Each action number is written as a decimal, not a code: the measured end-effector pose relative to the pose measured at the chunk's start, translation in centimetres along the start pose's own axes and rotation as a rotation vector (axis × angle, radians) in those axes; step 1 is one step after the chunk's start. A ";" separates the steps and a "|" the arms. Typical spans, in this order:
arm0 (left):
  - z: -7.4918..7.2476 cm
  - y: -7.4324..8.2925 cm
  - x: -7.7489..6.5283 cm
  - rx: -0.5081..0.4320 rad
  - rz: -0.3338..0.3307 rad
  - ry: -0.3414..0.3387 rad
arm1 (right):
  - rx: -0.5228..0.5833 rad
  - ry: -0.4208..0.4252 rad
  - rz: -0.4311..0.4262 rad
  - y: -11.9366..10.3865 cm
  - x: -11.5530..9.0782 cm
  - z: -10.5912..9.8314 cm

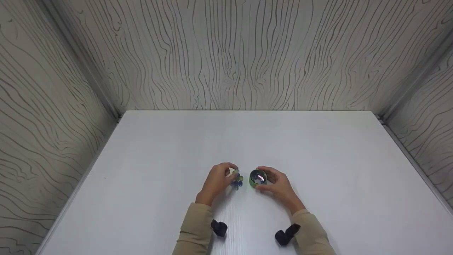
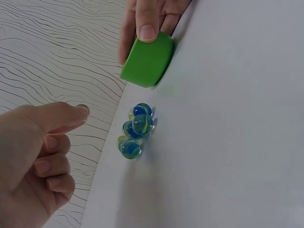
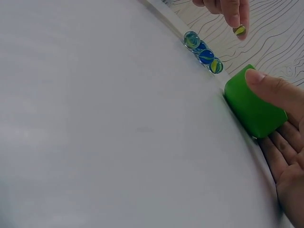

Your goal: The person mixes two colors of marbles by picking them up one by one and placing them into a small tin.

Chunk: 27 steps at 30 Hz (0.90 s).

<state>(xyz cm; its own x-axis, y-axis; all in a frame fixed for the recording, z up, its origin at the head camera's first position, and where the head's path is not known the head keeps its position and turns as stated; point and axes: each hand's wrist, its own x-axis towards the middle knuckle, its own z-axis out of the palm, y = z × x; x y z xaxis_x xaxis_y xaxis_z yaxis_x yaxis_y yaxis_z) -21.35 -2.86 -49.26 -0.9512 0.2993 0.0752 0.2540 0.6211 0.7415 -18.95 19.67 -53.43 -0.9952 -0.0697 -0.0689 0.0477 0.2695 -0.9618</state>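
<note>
We identify a smooth, opaque green cup (image 2: 151,61) with a rounded outer wall, standing mouth up on the white table (image 1: 159,148). We note the right hand (image 1: 279,185) gripping its side, thumb and fingers curved partway round it. Just beside the cup, on the table, we find the loose marbles (image 2: 142,124): clear, glossy spheres with blue and yellow-green swirls, clustered close together. The left hand (image 1: 216,180), at this cluster, pinches a single marble (image 3: 239,30), thumb and fingertip parted only by that sphere. We see this marble plainly in the right wrist view (in the left wrist view we cannot make it out). The head view alone shows the cup's shiny interior; we cannot tell what it contains.
</note>
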 end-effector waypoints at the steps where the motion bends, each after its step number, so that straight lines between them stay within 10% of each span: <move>1: 0.0 0.0 0.0 0.002 0.005 0.000 | 0.000 0.002 0.004 0.0 0.0 0.0; 27: 0.7 1.3 0.0 0.028 0.039 -0.026 | -0.016 0.004 -0.015 0.1 -0.1 0.0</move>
<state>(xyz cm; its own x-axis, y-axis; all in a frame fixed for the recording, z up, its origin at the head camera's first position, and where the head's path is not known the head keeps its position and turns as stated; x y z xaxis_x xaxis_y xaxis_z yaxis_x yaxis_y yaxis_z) -20.94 -1.53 -48.82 -0.9358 0.3421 0.0858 0.2958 0.6287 0.7192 -18.87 19.66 -53.52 -0.9961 -0.0701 -0.0538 0.0318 0.2842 -0.9582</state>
